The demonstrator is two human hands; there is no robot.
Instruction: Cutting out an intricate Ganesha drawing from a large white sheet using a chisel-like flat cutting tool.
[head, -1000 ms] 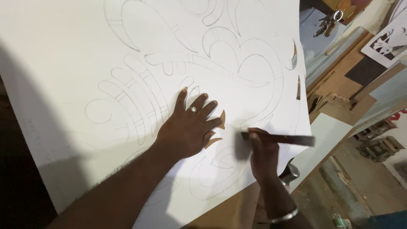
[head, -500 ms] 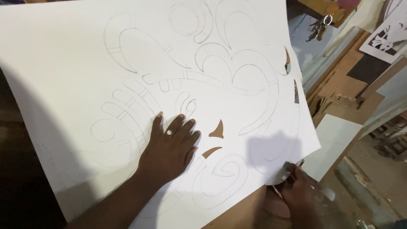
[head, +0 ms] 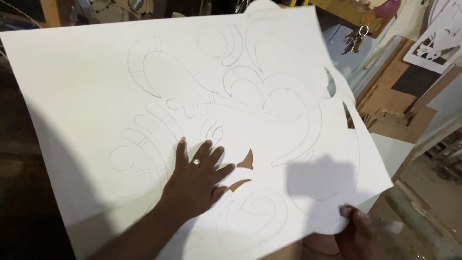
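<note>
Left hand (head: 195, 185) flat on the white sheet (head: 96, 86), fingers (head: 181, 150) spread, palm down, a ring on one finger. It sits near the sheet's lower middle, just left of two small cut-out slots (head: 246, 161) where brown shows through.

The sheet is large, pencilled all over with curling scroll outlines (head: 250, 91), and fills most of the view. From the left hand, the drawn scrolls run toward 12 and 1 o'clock; more cut slots (head: 331, 83) sit at the sheet's right edge, about 2 o'clock.

Right hand (head: 358, 233) at about 4 o'clock from the left hand, at the sheet's lower right corner. Fingers closed around a pale, flat, blurred object (head: 387, 225); cannot tell what it is. Its shadow (head: 320, 180) falls on the paper just above it.

Change: a second ago the right hand lay on the sheet close beside the left, holding a dark narrow tool to the paper by the slots. It has since pulled back to the corner and off the drawn area, and the sheet now sits more fully in view. Left hand has stayed pressed in much the same spot. Judged: cutting at the slots is paused; the sheet is being held down, perhaps shifted.

Around: brown boards (head: 394, 120) at 3 o'clock, a key bunch (head: 355, 39) hanging at 1 o'clock, a black-and-white cut design (head: 435, 45) at the far right. Tabletop hidden under the sheet.
</note>
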